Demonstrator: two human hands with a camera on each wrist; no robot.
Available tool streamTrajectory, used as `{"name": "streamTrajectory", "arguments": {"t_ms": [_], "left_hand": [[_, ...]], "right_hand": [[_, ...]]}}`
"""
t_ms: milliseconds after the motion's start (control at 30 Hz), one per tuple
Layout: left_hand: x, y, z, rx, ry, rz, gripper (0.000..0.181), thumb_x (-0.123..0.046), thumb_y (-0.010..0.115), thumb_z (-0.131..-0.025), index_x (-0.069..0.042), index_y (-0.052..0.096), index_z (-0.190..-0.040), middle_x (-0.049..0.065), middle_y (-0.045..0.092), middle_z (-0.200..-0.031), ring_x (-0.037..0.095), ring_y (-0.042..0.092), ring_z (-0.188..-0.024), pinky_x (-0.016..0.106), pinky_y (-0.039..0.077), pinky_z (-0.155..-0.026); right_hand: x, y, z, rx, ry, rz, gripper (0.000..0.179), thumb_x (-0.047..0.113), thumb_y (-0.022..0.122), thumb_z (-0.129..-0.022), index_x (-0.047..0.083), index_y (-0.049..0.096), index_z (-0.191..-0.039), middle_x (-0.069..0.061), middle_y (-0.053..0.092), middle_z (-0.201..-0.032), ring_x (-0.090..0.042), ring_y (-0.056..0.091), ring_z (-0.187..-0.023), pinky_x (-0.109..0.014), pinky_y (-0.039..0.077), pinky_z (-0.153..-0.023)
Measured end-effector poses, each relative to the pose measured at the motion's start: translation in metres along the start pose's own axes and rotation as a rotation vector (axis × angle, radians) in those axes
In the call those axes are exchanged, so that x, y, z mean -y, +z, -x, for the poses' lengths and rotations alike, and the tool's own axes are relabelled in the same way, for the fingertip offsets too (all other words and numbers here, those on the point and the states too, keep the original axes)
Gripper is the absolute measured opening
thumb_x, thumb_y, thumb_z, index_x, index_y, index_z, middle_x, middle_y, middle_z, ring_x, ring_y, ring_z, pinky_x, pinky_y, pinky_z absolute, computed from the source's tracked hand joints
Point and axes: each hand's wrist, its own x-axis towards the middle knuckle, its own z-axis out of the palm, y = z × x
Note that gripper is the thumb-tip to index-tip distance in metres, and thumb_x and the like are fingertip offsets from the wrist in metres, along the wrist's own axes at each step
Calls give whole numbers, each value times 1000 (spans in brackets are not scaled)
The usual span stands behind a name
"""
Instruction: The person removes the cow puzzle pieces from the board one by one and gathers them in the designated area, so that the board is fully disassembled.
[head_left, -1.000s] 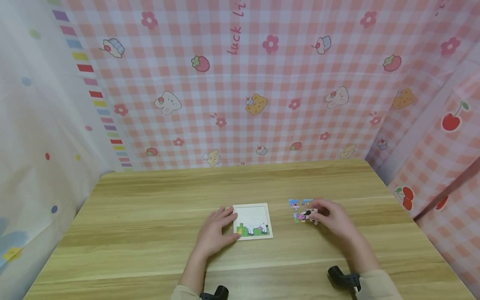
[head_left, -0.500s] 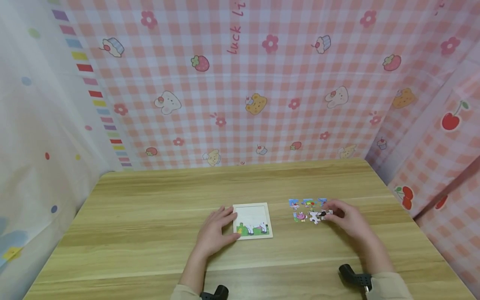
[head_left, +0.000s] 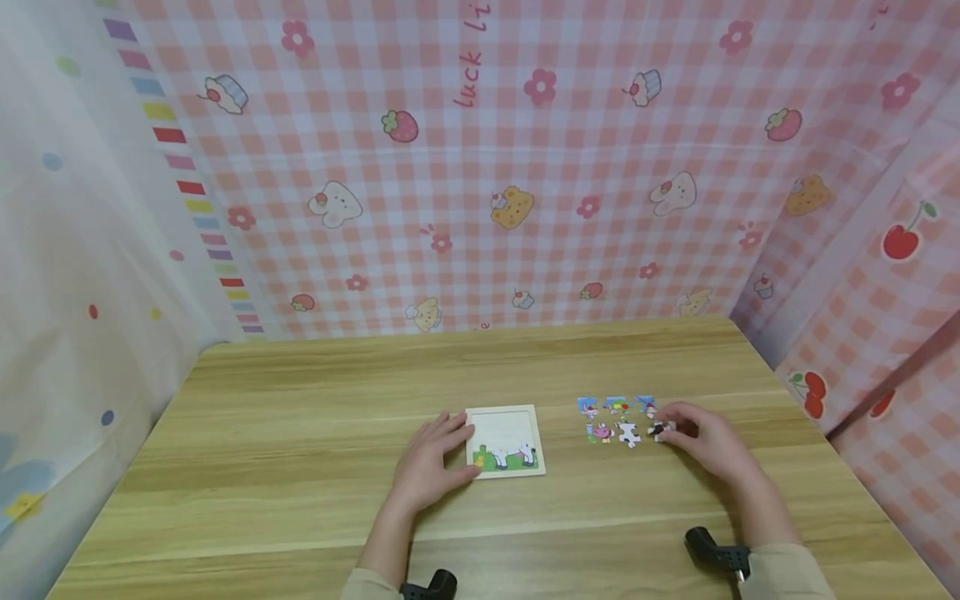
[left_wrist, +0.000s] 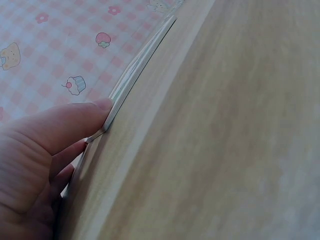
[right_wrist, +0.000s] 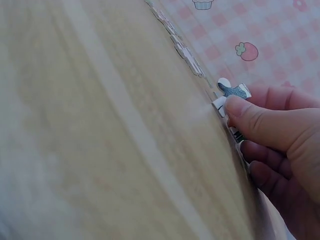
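My left hand (head_left: 431, 467) rests at the left side of a square puzzle tray (head_left: 537, 433), its thumb and fingertips touching the pale frame. Along the tray's bottom, fitted puzzle pieces (head_left: 506, 458) show green grass and white animal legs; the upper part is bare board. In the left wrist view, the thumb lies straight against the tray's edge (left_wrist: 137, 75). Over on the right, my right hand (head_left: 705, 437) pinches a black-and-white puzzle piece (right_wrist: 235, 91) between thumb and forefinger. The piece stands tilted in the right wrist view, its lower part partly hidden by the thumb.
Loose pieces lie left of my right hand: a white knobbed puzzle piece (head_left: 628, 434), a pink-faced one (head_left: 601, 432), and a back row of blue-toned pieces (head_left: 617, 406). All are on the wooden table (head_left: 315, 467). A checked curtain (head_left: 480, 167) hangs behind.
My right hand has moved right with the black-and-white piece, away from the white knobbed one. The back row and white piece are now uncovered. My left hand and the tray have stayed still.
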Motion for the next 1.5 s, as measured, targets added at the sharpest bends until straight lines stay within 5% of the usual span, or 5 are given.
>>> {"name": "streamTrajectory", "arguments": {"t_ms": [533, 1000, 1233, 1500], "left_hand": [[-1, -1, 0, 4, -9, -9, 56, -27, 80, -83, -6, 64, -132, 9, 49, -148, 33, 31, -144, 50, 17, -120], [-2, -2, 1, 3, -3, 1, 56, -26, 80, -83, -5, 64, -132, 9, 49, -148, 34, 31, -144, 51, 18, -119], [-1, -2, 1, 1, 9, -3, 56, -26, 80, -83, -5, 64, -132, 10, 49, -147, 35, 32, -143, 51, 18, -119], [1, -1, 1, 3, 31, -19, 61, -31, 79, -81, -4, 62, -134, 11, 48, -149, 35, 32, -143, 51, 17, -119]], "right_hand": [[-3, 1, 1, 19, -22, 130, 29, 9, 82, -80, 8, 74, -107, 0, 62, -91, -9, 54, -76, -28, 48, -65], [-3, 3, 2, -22, -50, 133, 33, 6, 84, -76, 6, 75, -107, -1, 64, -94, -9, 58, -78, -24, 50, -67], [24, 9, -8, -50, -117, 132, 32, 8, 85, -76, 5, 75, -106, -1, 63, -89, -8, 52, -74, -24, 46, -62], [60, 47, -28, 88, -229, -29, 29, 4, 80, -81, 3, 72, -108, -2, 63, -87, -12, 55, -73, -25, 50, -61]]}}
